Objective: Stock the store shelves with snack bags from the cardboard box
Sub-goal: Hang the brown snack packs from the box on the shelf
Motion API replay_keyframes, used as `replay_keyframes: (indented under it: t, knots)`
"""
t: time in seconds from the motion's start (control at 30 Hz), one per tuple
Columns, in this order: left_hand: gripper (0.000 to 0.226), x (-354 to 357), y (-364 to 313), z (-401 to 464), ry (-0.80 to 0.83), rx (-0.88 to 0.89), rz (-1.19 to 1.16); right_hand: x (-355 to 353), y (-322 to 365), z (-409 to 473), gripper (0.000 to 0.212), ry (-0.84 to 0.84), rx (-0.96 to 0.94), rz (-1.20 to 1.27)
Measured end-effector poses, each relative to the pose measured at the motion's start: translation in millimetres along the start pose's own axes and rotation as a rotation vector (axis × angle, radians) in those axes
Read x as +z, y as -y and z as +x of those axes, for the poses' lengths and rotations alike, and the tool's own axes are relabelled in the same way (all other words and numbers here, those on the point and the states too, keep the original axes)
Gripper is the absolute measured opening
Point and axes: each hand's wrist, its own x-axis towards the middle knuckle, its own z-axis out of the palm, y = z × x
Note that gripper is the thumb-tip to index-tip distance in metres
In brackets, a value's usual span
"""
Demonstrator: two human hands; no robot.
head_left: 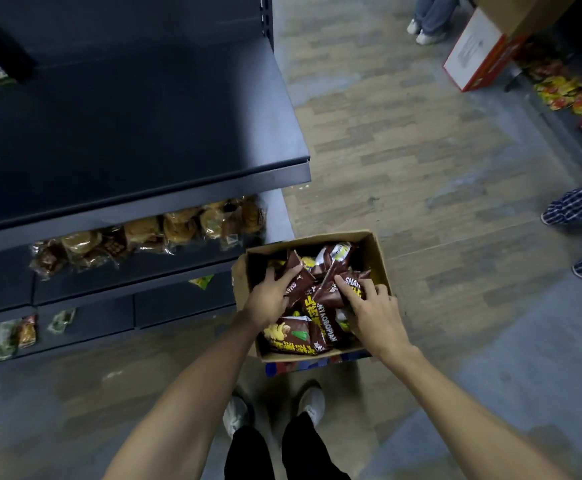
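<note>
Down nearest the camera, two white sneakers point(273, 408) stand on the floor just short of the cardboard box point(376, 258). Both hands reach into that box: the left hand point(271, 297) curls around a brown snack bag point(298, 284) at the box's left side, and the right hand point(372, 315) presses its spread fingers onto another brown bag point(346, 289) on the right side. More brown snack bags point(296, 336) lie loose inside, filling it. Left of the box rise dark store shelves point(137, 188); clear-wrapped pastries point(151, 237) sit on the tier level with it. Beyond the box, across the wood-look floor point(404, 133), a red-and-white carton point(480, 55) leans beside scattered colourful packets point(565, 93).
</note>
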Motion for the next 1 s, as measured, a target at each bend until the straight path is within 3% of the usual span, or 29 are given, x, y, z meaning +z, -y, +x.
replay_keyframes:
  t: [0.1, 0.27, 0.37, 0.47, 0.6, 0.83, 1.0]
  knots:
    - [0.058, -10.3, -5.9, -3.4, -0.079, 0.002, -0.011, -18.2, 8.0, 3.1, 0.068, -0.034, 0.116, 0.14]
    - [0.024, -25.2, -3.5, -13.7, -0.438, 0.004, -0.152, -29.6, 15.8, 7.2, 0.064, -0.016, 0.207, 0.266]
    - [0.034, -34.0, -5.0, -18.6, -0.464, 0.117, -0.013, -30.8, 19.0, 8.6, 0.065, -0.015, 0.245, 0.287]
    - [0.031, -50.0, -16.3, -17.7, -0.511, 0.086, 0.139, -33.7, 20.7, 10.7, 0.062, -0.077, 0.33, 0.324]
    - [0.016, -47.5, -44.3, -12.8, -0.45, 0.009, 0.258, -26.1, 23.7, 15.8, 0.061, -0.169, 0.415, 0.4]
    - [0.075, 23.1, -20.9, -1.5, -0.074, 0.008, 0.088, 32.1, 34.4, 28.2, 0.079, -0.158, 0.248, 0.471]
    - [0.078, 42.5, -7.4, 6.8, 0.019, -0.026, -0.03, 54.9, 28.7, 35.7, 0.088, -0.06, 0.251, 0.396]
